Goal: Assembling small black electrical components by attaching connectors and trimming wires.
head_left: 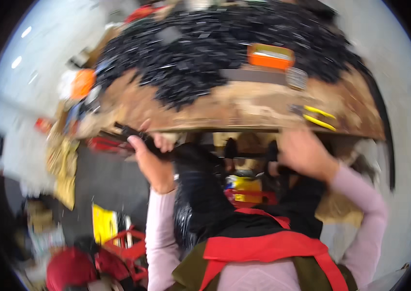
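My left hand is at the table's front edge, its fingers wrapped round several black strip-like pieces that stick out to the left. My right hand hangs just below the front edge above my right thigh. It looks curled, but motion blur smears its fingers, and whether it holds anything does not show. Beyond it on the table lie yellow-handled pliers, their jaws pointing left. A large heap of small black pieces covers the far part of the wooden table.
An orange box stands at the heap's right, beside a flat grey bar and a round metal tin. An orange-and-white container is at the table's left end. Red stools or crates and yellow packages are on the floor.
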Motion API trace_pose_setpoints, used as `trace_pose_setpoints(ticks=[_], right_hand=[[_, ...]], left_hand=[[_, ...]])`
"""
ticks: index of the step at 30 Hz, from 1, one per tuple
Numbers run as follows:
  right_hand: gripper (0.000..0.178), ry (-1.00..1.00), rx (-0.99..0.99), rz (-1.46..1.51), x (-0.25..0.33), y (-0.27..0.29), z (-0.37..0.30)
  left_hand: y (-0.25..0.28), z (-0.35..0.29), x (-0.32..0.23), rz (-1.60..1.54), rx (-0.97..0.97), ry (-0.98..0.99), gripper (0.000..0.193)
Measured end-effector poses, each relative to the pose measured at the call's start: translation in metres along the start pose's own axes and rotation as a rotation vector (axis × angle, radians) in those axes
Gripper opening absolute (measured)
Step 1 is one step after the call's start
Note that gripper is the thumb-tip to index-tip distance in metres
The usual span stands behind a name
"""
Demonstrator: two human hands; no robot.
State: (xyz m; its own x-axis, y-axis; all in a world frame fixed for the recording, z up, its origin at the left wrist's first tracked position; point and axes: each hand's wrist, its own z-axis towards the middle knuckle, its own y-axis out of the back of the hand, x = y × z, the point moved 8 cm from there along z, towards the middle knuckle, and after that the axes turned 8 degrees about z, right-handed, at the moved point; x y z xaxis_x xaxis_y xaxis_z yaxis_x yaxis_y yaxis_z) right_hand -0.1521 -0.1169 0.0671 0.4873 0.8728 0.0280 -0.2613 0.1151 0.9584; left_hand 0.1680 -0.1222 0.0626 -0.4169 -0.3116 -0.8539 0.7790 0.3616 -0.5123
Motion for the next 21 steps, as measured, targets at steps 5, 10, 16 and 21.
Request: trace_pose_setpoints(ticks=[5, 10, 16, 21], right_hand=[[0.037, -0.719, 0.203, 1.910, 0.092, -0.090, -0.056], [0.043, -0.883, -0.875, 1.533, -0.001, -0.013, -0.126], [0.044, -0.901, -1.286, 1.087, -0.013, 0.086, -0.175], [0.052, -0.816, -0.809, 1.086, 0.039, 0.050, -0.115]], left_hand=[[0.004, -0.012, 0.047, -0.555, -0.084, 0.145, 0.054], [-0.004, -0.070, 0.182, -0.597, -0.089, 0.511, 0.061], [-0.016, -0.111, 0.330, -0.798, -0.413, 1.164, 0.061], [0.040, -0.201, 0.398, -0.839, 0.183, 1.401, 0.083]])
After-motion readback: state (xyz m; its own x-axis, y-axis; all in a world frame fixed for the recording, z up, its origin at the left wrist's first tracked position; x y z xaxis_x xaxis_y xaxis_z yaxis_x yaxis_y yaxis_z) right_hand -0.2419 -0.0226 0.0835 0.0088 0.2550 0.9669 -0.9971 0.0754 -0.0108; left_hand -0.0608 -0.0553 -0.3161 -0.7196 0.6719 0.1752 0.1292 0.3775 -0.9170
